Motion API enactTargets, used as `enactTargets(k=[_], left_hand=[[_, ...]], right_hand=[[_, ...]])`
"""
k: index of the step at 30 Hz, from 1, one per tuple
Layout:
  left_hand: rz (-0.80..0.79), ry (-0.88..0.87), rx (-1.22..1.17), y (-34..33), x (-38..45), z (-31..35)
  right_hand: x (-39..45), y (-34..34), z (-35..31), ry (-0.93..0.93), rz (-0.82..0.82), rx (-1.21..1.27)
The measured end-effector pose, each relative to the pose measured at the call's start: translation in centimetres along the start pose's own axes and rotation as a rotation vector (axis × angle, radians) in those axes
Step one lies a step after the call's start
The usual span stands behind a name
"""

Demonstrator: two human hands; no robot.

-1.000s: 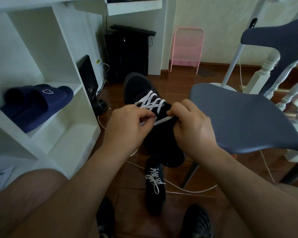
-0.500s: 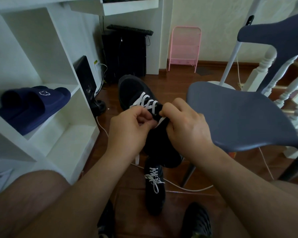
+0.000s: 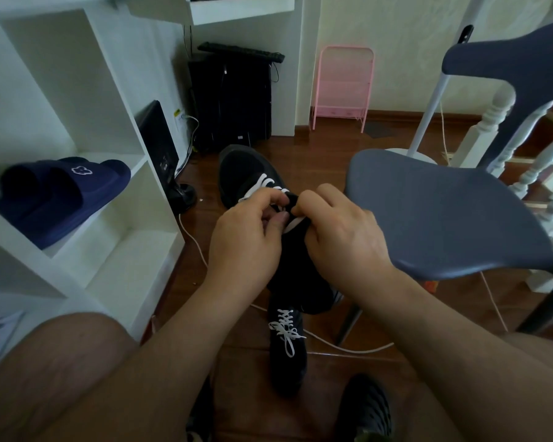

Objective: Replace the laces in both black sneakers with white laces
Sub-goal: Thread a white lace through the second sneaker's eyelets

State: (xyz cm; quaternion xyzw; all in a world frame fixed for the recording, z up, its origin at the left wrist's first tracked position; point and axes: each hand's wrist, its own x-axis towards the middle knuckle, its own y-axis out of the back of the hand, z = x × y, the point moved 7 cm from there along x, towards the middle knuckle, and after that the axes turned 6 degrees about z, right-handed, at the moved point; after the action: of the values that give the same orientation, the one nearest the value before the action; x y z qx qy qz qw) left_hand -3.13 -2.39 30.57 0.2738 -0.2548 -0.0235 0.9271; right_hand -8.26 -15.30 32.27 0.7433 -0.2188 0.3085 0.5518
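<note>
Left hand and right hand pinch white lace on raised sneaker. Laced sneaker on floor below; grey chair crowds right; slippers on shelf edge.

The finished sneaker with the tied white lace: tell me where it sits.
In the head view the finished sneaker lies on the wooden floor, low and centre, directly below the sneaker held up in both hands, between the person's knees.
</note>
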Motion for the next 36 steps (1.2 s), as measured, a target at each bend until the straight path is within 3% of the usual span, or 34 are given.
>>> enactTargets(k=[5,9,11,13,16,19,25,30,36], left_hand=[[-0.009,0.054,0.074,-0.2,0.6,-0.8],[0.197,0.126,-0.286,3.2,1.5,0.4],[0.317,0.090,-0.441,5.2,1.9,0.9],[0.297,0.090,-0.522,5.5,2.3,0.8],[0.112,0.108,-0.355,3.3,2.3,0.1],[-0.050,0.088,-0.200,1.4,1.8,-0.4],[-0.143,0.023,0.023,0.4,0.8,0.0],[-0.094,-0.014,0.068,0.3,0.7,0.4],[0.024,-0.020,-0.082,0.8,0.1,1.2]], right_hand=[[0.0,-0.4,1.2,-0.113,-0.033,0.145],[-0.9,-2.1,4.1,-0.470,-0.287,0.411],[-1.5,-2.7,5.2,-0.613,-0.309,0.509],[-1.9,-3.1,5.8,-0.724,-0.279,0.618],[-2.1,-3.3,5.8,-0.807,-0.248,0.774],[-2.1,-3.3,5.7,-0.838,-0.235,0.819],[-1.7,-2.4,5.4,-0.743,-0.167,0.680],[-1.3,-1.6,4.3,-0.622,-0.158,0.605],[-0.9,-0.9,4.4,-0.598,-0.140,0.576]])
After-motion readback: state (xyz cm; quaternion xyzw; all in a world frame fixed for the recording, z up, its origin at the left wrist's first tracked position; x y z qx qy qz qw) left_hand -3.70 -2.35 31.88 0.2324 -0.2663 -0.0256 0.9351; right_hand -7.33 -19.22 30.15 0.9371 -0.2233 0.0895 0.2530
